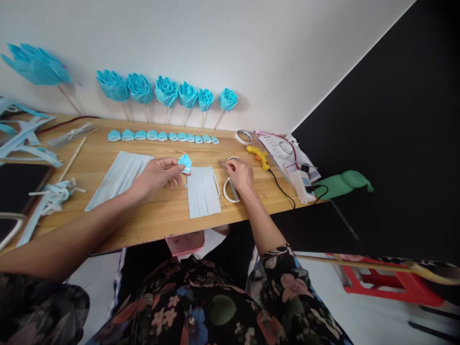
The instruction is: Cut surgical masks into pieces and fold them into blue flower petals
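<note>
- Nearest was the person's dark flowery shirt (194, 311), below the table edge.
- The left hand (160, 173) pinched a small folded blue piece (185, 162) between thumb and fingers, up near the top of a pleated face mask (203, 196).
- A soft pinch at the bottom seemed best, because the piece looked thin and easy to squash.
- The right hand (240, 176) had its fingers bent together beside thin metal tips (222, 163). I could not tell if it gripped them.
- Fingers were best kept away from those tips, which looked pointy.
- A white loop handle (226, 194), maybe from scissors, lay by the right wrist.
- All this was over a wooden table (161, 211). Another pleated mask (115, 179) lay partly behind the left arm.
- Farther back, more folded blue pieces (152, 134) made a neat row.
- Blue flowers on sticks (166, 91) leaned by the white wall (251, 48).
- To the right lay a yellow glue gun (258, 155); its hot end, if plugged in, called for care.
- A red plastic stool (391, 282) was low on the right.
</note>
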